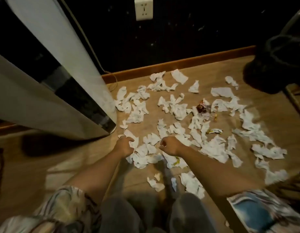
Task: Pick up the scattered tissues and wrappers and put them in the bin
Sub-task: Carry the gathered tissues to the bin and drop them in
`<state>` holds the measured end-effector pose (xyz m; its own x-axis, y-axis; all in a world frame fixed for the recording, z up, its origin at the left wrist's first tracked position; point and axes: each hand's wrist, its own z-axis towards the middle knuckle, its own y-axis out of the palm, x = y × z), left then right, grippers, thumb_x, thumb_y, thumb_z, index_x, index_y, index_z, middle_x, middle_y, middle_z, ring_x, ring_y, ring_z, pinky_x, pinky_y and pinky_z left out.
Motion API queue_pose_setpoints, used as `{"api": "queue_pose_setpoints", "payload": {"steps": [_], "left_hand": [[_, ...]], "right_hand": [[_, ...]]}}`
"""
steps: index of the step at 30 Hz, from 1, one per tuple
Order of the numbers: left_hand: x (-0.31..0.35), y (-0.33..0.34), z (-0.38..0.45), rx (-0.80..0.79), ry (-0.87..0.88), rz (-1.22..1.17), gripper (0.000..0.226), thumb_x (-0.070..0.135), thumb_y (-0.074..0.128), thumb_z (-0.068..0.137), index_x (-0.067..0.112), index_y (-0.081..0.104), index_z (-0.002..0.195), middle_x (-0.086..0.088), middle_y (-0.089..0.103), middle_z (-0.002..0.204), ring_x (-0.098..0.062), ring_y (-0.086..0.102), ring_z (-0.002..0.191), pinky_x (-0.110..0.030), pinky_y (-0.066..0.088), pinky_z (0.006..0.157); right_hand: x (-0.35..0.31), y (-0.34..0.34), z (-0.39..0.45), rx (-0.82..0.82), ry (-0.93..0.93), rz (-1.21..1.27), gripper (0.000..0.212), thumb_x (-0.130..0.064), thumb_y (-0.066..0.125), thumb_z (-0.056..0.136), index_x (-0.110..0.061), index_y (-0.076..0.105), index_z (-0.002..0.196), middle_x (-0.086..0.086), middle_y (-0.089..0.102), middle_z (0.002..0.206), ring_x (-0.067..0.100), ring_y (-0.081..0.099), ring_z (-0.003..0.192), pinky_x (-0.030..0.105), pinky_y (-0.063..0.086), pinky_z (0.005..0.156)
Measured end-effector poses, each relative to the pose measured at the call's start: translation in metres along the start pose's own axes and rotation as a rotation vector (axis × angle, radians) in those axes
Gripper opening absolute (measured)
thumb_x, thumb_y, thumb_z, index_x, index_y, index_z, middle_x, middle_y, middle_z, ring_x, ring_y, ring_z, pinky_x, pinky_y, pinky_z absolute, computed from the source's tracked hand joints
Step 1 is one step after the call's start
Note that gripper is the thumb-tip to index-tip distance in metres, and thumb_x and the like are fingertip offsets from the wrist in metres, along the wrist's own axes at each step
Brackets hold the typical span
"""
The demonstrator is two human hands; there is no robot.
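Several crumpled white tissues [177, 108] lie scattered over the wooden floor [78, 157]. Among them are a red wrapper [201, 107] and a silver-yellow wrapper [214, 131] to the right of centre. My left hand [125, 146] has its fingers curled round a tissue [133, 142] at the near left of the pile. My right hand [170, 146] hovers just over the tissues with its fingers curled, and nothing shows in it. A black bin [277, 64] with a dark liner stands at the far right.
A tall white and black appliance [62, 81] stands at the left, its foot touching the tissues. A dark wall with a white socket [143, 8] and a wooden skirting board [179, 64] closes the far side. My knees are at the bottom edge.
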<state>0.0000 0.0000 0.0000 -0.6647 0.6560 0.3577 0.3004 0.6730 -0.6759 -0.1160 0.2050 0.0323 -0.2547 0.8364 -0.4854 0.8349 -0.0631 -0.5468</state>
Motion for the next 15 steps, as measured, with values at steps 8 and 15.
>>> {"api": "queue_pose_setpoints", "payload": {"steps": [8,15], "left_hand": [[-0.077,0.11,0.133,-0.164,0.083,0.451,0.109,0.037,0.082,0.069,0.03,0.011,0.153,-0.01,-0.005,0.163,-0.034,-0.005,0.149,-0.045,0.016,0.121],[-0.117,0.142,0.183,-0.155,0.147,0.581,0.113,0.025,0.077,0.075,0.038,-0.004,0.152,-0.007,-0.044,0.15,-0.038,-0.039,0.137,-0.068,0.005,0.112]], "right_hand": [[0.076,0.116,0.149,0.055,-0.011,-0.093,0.047,-0.034,0.071,0.082,-0.008,0.057,0.118,0.019,0.056,0.123,0.033,0.055,0.112,0.031,0.044,0.088],[0.096,0.172,0.224,0.142,-0.061,-0.079,0.108,-0.071,0.071,0.062,-0.035,0.02,0.149,0.01,-0.01,0.161,0.037,-0.006,0.147,0.056,0.019,0.114]]}}
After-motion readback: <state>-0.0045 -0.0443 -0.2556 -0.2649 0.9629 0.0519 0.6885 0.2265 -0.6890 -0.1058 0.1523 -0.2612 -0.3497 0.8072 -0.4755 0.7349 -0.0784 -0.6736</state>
